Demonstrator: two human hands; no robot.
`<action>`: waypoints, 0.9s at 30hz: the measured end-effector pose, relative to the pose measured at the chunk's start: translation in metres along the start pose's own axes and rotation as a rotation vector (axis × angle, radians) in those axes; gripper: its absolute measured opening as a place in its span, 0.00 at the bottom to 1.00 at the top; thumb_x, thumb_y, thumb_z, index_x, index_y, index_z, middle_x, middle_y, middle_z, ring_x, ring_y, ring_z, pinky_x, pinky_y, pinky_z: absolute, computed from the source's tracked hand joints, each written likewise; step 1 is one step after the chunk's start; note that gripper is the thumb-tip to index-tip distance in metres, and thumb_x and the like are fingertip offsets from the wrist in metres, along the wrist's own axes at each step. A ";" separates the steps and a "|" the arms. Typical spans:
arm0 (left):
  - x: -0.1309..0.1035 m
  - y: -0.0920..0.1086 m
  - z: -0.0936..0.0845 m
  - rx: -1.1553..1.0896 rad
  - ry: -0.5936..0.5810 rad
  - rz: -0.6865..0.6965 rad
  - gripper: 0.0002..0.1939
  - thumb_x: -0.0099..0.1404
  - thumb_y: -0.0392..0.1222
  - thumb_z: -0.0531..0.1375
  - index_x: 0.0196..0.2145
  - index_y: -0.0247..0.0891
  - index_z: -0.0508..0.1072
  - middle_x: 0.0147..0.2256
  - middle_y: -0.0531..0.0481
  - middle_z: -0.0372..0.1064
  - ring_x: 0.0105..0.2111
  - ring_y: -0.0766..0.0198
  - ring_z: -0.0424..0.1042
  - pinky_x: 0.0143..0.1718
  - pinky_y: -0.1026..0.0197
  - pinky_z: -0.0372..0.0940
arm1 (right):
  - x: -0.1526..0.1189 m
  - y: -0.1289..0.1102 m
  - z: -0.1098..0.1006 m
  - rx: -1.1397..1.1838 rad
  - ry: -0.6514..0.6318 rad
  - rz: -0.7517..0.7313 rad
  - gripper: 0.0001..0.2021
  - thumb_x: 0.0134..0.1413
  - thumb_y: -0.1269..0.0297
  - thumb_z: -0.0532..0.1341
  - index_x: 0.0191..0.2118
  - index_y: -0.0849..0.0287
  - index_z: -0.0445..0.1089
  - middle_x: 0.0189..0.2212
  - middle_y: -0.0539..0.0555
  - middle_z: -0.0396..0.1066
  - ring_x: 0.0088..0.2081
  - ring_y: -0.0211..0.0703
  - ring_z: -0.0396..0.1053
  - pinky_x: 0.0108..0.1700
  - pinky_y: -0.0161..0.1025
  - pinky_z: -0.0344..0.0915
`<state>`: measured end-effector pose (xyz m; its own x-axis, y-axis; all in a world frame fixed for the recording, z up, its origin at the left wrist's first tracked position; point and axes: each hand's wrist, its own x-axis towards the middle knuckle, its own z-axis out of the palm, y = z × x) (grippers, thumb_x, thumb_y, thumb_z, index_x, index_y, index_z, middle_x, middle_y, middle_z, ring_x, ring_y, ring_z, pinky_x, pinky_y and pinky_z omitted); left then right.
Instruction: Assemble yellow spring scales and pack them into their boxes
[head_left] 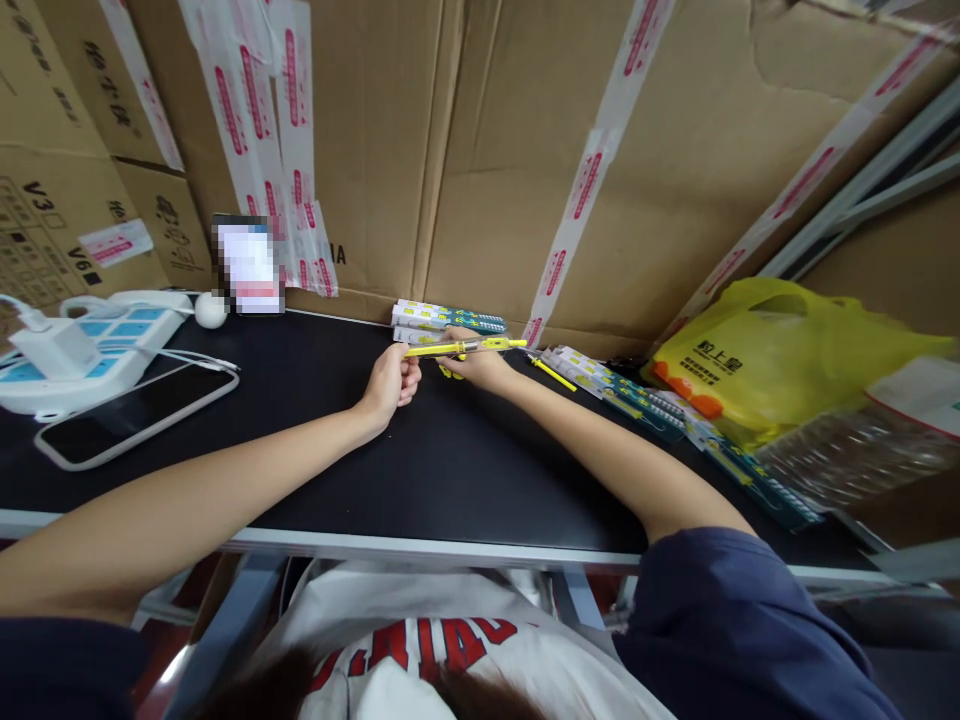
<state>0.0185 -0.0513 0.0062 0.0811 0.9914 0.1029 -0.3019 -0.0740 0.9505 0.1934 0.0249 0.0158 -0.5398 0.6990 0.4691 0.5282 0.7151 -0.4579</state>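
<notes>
shirt (352, 590): red capitals, partly hidden | left hand (390, 385): fingers clenched round left end of yellow stick (469, 347), above table (480, 480) | right hand (480, 368): behind stick, grip cannot be told | yellow bag (757, 350): "粒上皇" | carton (56, 215): "V3", "V6" | tape (581, 195): red print, illegible

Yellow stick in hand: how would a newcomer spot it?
At the black table, look toward the cardboard. There the left hand grips the yellow stick, which crosses in front of the right hand. Unlike the loose stick lying to the right, it is held up.
</notes>
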 end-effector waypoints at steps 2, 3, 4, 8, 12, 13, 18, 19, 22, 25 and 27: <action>0.000 -0.001 0.000 0.004 0.001 -0.003 0.13 0.69 0.42 0.43 0.27 0.39 0.57 0.14 0.62 0.49 0.10 0.75 0.45 0.11 0.71 0.40 | -0.015 0.006 -0.008 0.031 0.031 0.048 0.18 0.55 0.52 0.63 0.45 0.60 0.69 0.39 0.55 0.72 0.37 0.44 0.71 0.41 0.45 0.70; 0.001 -0.001 -0.001 0.007 0.000 -0.005 0.13 0.68 0.42 0.43 0.27 0.39 0.57 0.14 0.62 0.49 0.10 0.75 0.45 0.11 0.71 0.40 | -0.025 0.010 -0.014 0.071 0.058 0.083 0.18 0.51 0.52 0.65 0.43 0.59 0.69 0.35 0.54 0.72 0.34 0.43 0.70 0.38 0.44 0.70; 0.001 -0.002 -0.001 0.010 0.000 -0.004 0.13 0.68 0.42 0.43 0.27 0.39 0.57 0.14 0.62 0.49 0.10 0.75 0.45 0.11 0.71 0.40 | -0.037 0.015 -0.021 0.123 0.089 0.130 0.19 0.48 0.51 0.66 0.41 0.59 0.68 0.32 0.53 0.72 0.32 0.43 0.70 0.36 0.43 0.69; 0.003 -0.004 -0.004 0.020 -0.003 0.019 0.12 0.68 0.42 0.44 0.27 0.38 0.57 0.14 0.62 0.49 0.10 0.75 0.45 0.11 0.71 0.40 | -0.079 0.025 -0.050 0.344 0.170 0.215 0.19 0.43 0.53 0.69 0.39 0.57 0.66 0.32 0.52 0.73 0.32 0.41 0.71 0.33 0.39 0.69; 0.004 -0.005 -0.005 0.034 -0.009 0.035 0.11 0.67 0.42 0.44 0.27 0.39 0.57 0.14 0.61 0.50 0.10 0.75 0.45 0.11 0.71 0.40 | -0.095 0.017 -0.069 0.431 0.263 0.235 0.20 0.41 0.53 0.71 0.37 0.56 0.67 0.31 0.51 0.72 0.30 0.38 0.68 0.29 0.36 0.69; 0.004 -0.004 -0.005 0.038 -0.011 0.038 0.11 0.67 0.42 0.44 0.27 0.39 0.57 0.14 0.61 0.50 0.10 0.75 0.46 0.11 0.71 0.41 | -0.095 0.014 -0.072 0.452 0.298 0.225 0.20 0.41 0.53 0.71 0.37 0.56 0.67 0.31 0.50 0.71 0.30 0.37 0.67 0.29 0.35 0.69; 0.005 -0.005 -0.005 0.046 -0.021 0.049 0.11 0.66 0.43 0.45 0.27 0.39 0.57 0.14 0.62 0.50 0.10 0.75 0.45 0.10 0.71 0.41 | -0.093 0.002 -0.079 0.517 0.352 0.190 0.20 0.40 0.54 0.72 0.37 0.57 0.67 0.31 0.50 0.69 0.31 0.36 0.66 0.28 0.32 0.69; 0.005 -0.005 -0.005 0.048 -0.023 0.049 0.11 0.66 0.43 0.45 0.27 0.39 0.57 0.14 0.62 0.50 0.10 0.75 0.45 0.10 0.71 0.41 | -0.093 0.001 -0.079 0.517 0.344 0.189 0.21 0.39 0.54 0.72 0.37 0.57 0.67 0.31 0.50 0.69 0.31 0.36 0.66 0.27 0.32 0.69; 0.005 -0.006 -0.005 0.053 -0.031 0.050 0.11 0.66 0.43 0.45 0.27 0.39 0.57 0.14 0.62 0.50 0.10 0.75 0.46 0.11 0.71 0.41 | -0.094 -0.001 -0.080 0.505 0.326 0.190 0.21 0.39 0.54 0.72 0.37 0.57 0.67 0.31 0.50 0.69 0.31 0.36 0.65 0.27 0.32 0.69; 0.005 -0.006 -0.005 0.060 -0.038 0.045 0.11 0.66 0.43 0.45 0.27 0.39 0.57 0.14 0.62 0.50 0.10 0.75 0.46 0.11 0.71 0.41 | -0.095 -0.001 -0.079 0.486 0.315 0.188 0.21 0.39 0.54 0.72 0.38 0.57 0.67 0.31 0.50 0.68 0.31 0.36 0.65 0.27 0.32 0.69; 0.005 -0.006 -0.004 0.067 -0.037 0.043 0.11 0.66 0.43 0.45 0.27 0.39 0.58 0.15 0.62 0.50 0.10 0.75 0.46 0.11 0.71 0.41 | -0.095 -0.002 -0.079 0.477 0.312 0.182 0.21 0.40 0.54 0.72 0.37 0.57 0.67 0.30 0.50 0.68 0.31 0.36 0.64 0.27 0.32 0.69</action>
<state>0.0166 -0.0456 -0.0008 0.1054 0.9825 0.1534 -0.2421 -0.1242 0.9623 0.2955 -0.0427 0.0316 -0.2116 0.8288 0.5180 0.2026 0.5557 -0.8064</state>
